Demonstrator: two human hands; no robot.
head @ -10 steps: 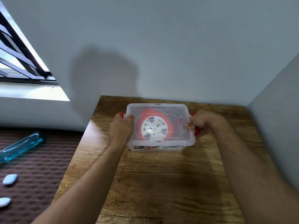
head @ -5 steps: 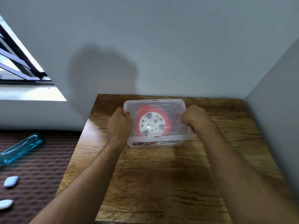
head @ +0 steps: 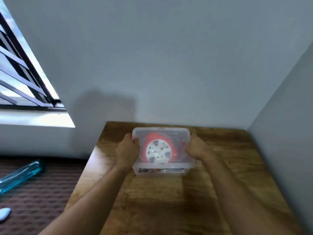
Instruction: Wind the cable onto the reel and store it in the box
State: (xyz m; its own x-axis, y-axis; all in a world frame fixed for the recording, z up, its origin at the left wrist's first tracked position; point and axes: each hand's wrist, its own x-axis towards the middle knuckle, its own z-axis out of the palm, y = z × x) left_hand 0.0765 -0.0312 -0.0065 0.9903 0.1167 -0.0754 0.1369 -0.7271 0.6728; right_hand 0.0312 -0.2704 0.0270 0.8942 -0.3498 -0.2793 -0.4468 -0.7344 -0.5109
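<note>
1. Clear plastic: one box (head: 161,171) with its lid (head: 160,133) on stands on the wooden counter (head: 169,200), towards the far edge, near the wall (head: 169,56).
2. Inside: one reel (head: 158,151), white hub facing up, with red cable (head: 149,138) showing as a ring around it. The reel lies flat, its axis pointing up at the lid.
3. The box's long axis runs left to right across the counter; a label strip faces the wearer on the near wall.
4. Two hands: the left hand (head: 126,152) is clasped on the left end of the box, the right hand (head: 197,148) on the right end, fingers curled over the lid edge. A red latch shows beside the left hand.
5. Off the counter, on the brown patterned surface at left: one blue bottle (head: 20,175) lying down, one pale object (head: 4,213), too blurred to identify.
6. One barred window (head: 22,78) at upper left.
</note>
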